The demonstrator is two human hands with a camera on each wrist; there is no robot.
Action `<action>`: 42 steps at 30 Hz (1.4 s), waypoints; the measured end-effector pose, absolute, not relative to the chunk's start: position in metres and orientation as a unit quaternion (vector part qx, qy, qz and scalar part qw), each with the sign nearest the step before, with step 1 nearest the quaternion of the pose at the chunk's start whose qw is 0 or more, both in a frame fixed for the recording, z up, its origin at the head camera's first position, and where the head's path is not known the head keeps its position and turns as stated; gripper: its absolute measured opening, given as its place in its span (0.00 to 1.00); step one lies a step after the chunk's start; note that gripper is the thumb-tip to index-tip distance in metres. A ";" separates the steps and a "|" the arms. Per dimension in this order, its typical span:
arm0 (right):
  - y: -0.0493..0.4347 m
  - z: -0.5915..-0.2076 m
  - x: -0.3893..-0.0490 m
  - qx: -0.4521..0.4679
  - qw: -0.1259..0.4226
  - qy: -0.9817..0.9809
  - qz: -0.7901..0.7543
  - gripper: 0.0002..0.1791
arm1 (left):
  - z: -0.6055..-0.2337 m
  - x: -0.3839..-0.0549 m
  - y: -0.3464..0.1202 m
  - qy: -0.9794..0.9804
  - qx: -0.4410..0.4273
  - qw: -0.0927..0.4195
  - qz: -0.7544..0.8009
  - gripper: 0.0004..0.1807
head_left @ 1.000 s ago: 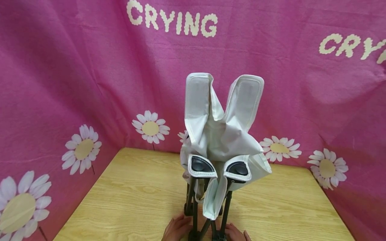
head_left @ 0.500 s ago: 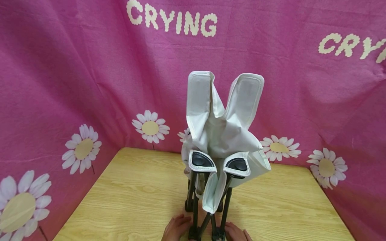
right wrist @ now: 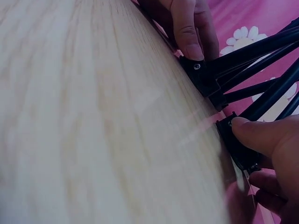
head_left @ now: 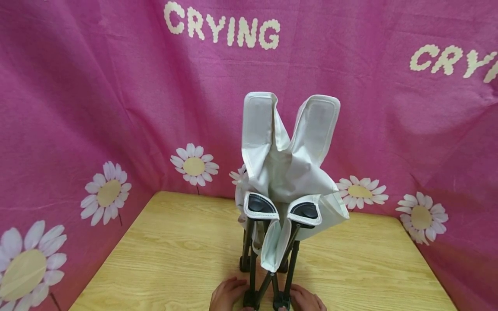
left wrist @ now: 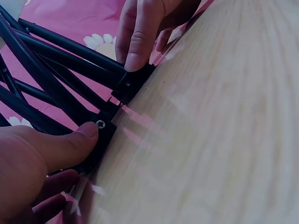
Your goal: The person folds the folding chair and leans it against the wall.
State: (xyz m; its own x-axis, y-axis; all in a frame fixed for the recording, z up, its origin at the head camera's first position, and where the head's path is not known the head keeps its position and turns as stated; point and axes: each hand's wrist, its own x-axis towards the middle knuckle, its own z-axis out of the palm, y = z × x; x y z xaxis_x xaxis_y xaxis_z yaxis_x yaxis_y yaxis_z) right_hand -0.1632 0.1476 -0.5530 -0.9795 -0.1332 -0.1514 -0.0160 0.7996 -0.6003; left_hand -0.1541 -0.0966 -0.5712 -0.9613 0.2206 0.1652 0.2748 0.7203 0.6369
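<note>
A folding camp chair [head_left: 278,172] with white fabric and dark tube legs stands upright, mostly folded, at the table's near side. Two fabric flaps stick up at its top, and black corner pieces [head_left: 260,204] show lower down. My left hand [head_left: 227,294] grips the near left foot, thumb pressed on its front beside a screw, in the left wrist view. With my right hand [head_left: 307,298] I grip the near right foot [right wrist: 233,142], thumb on the front and fingers around the side. In the head view the frame's bottom edge cuts off both hands.
The wooden table [head_left: 163,259] extends on both sides of the chair and behind it. A pink cloth [head_left: 116,86] with daisies and lettering hangs around the back and sides, close behind the chair.
The chair's lower fabric and near corners have risen slightly in the head view, and its near feet have shifted a little away from me. Both hands stay at the feet.
</note>
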 end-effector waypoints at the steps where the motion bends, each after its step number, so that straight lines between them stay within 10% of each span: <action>1: 0.147 -0.553 -0.163 -0.042 0.089 0.945 -0.313 0.31 | -0.572 -0.154 -0.097 -0.927 -0.134 0.041 -0.347 0.29; 42: 0.150 -0.553 -0.182 -0.019 0.076 0.928 -0.365 0.24 | -0.562 -0.174 -0.089 -0.926 -0.114 0.042 -0.356 0.23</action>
State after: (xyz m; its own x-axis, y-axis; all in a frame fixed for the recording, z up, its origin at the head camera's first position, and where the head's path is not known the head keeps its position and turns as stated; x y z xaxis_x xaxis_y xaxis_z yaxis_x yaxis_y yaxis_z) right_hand -0.1818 0.1504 -0.5532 -0.9876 -0.0914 -0.1275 0.0200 0.7326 -0.6803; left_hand -0.1743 -0.0885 -0.5624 -0.9703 0.1820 0.1591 0.2418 0.7201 0.6504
